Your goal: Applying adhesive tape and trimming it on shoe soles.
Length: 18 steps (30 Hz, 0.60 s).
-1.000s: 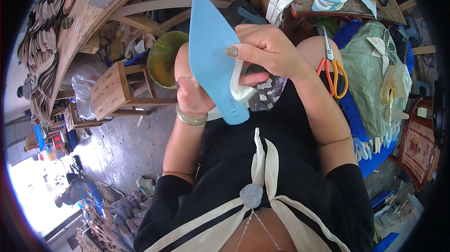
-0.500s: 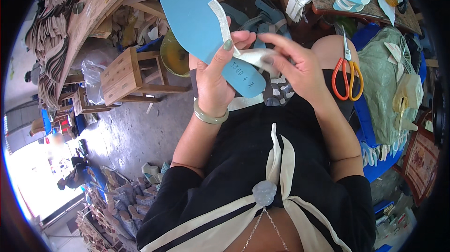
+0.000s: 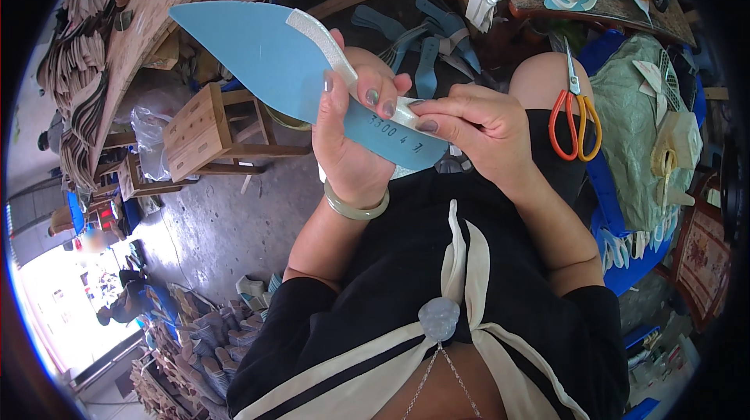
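so far the pale cream strap (image 3: 324,41) lies part-way along the pointed blue shoe insole (image 3: 273,68); left hand (image 3: 351,150) grips both mid-length, right hand (image 3: 476,131) pinches the strap's loose end at the heel, seemingly unattached.

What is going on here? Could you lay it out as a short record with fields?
Setting: cluttered workshop, seen from above the person's lap
Left hand: grips the pointed light-blue shoe insole from below, thumb on top
Right hand: fingers pinch the shiny white strap against the insole's narrow end
Strap: runs along the insole's upper edge
On the wrist: pale green bangle
Nearby: orange-handled scissors at the person's right; small wooden stool on the floor to the left
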Available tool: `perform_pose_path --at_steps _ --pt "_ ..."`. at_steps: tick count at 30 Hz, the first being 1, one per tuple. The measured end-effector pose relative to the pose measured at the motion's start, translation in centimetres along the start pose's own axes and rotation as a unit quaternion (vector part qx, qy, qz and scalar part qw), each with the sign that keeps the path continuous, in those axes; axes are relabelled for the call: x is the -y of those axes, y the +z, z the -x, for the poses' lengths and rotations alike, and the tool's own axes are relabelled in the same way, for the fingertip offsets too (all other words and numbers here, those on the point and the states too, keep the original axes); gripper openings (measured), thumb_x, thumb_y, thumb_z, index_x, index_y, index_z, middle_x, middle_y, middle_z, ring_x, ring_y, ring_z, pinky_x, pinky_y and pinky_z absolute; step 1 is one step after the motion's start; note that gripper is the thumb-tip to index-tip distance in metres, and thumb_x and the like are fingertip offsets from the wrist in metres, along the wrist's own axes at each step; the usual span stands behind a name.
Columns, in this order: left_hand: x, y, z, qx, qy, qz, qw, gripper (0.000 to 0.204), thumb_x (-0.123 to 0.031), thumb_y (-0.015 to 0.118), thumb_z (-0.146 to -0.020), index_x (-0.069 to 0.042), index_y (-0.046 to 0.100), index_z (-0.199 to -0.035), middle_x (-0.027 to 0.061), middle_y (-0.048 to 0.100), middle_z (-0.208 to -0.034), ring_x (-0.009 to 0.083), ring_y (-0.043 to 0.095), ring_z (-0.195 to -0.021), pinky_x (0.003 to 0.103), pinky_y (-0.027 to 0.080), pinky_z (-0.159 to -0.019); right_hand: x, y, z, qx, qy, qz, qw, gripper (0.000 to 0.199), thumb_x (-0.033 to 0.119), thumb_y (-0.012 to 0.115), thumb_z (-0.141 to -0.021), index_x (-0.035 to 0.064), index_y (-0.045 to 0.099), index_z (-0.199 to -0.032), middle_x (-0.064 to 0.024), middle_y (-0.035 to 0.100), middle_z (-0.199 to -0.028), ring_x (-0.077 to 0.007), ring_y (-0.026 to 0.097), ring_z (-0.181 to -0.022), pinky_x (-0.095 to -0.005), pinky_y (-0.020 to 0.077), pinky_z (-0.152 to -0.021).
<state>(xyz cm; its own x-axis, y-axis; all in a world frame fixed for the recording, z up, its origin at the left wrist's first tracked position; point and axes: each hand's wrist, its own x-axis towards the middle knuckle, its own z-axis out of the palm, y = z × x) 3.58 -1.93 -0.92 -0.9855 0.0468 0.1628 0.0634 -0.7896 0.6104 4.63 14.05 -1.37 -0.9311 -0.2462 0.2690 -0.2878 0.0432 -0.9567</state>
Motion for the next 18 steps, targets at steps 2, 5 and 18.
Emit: perform_pose_path --at_steps 2,5,18 --pt "-0.1 -0.1 0.0 -0.031 0.001 0.001 1.0 0.052 -0.033 0.047 -0.096 -0.009 0.034 -0.14 -0.0001 0.046 -0.076 0.0121 0.048 -0.068 0.042 0.046 -0.085 -0.2 0.3 -0.2 0.002 0.017 -0.021 1.0 0.018 0.01 0.07 -0.082 0.0046 0.072 -0.1 -0.0037 0.062 -0.07 -0.0088 0.053 -0.061 -0.0218 0.0417 -0.055" --pt "0.0 -0.1 -0.1 -0.074 0.004 -0.077 0.994 0.054 -0.036 0.05 -0.095 -0.006 0.036 -0.137 0.0015 0.048 -0.075 0.0138 0.049 -0.065 0.043 0.047 -0.078 -0.2 0.7 -0.6 0.008 0.064 -0.052 0.997 0.02 0.013 0.07 -0.083 0.0037 0.072 -0.1 -0.0049 0.065 -0.073 -0.0093 0.055 -0.061 -0.0225 0.0428 -0.056" --pt "1.7 -3.2 1.5 -0.066 -0.069 0.011 0.995 0.048 -0.044 0.048 -0.095 -0.004 0.048 -0.121 0.0119 0.066 -0.099 0.0333 0.058 -0.11 0.048 0.036 -0.106 -1.9 0.9 -1.7 0.081 0.16 -0.001 0.984 0.019 0.011 0.07 -0.082 0.0004 0.07 -0.098 -0.0042 0.067 -0.08 -0.0069 0.058 -0.073 -0.0214 0.0464 -0.067"
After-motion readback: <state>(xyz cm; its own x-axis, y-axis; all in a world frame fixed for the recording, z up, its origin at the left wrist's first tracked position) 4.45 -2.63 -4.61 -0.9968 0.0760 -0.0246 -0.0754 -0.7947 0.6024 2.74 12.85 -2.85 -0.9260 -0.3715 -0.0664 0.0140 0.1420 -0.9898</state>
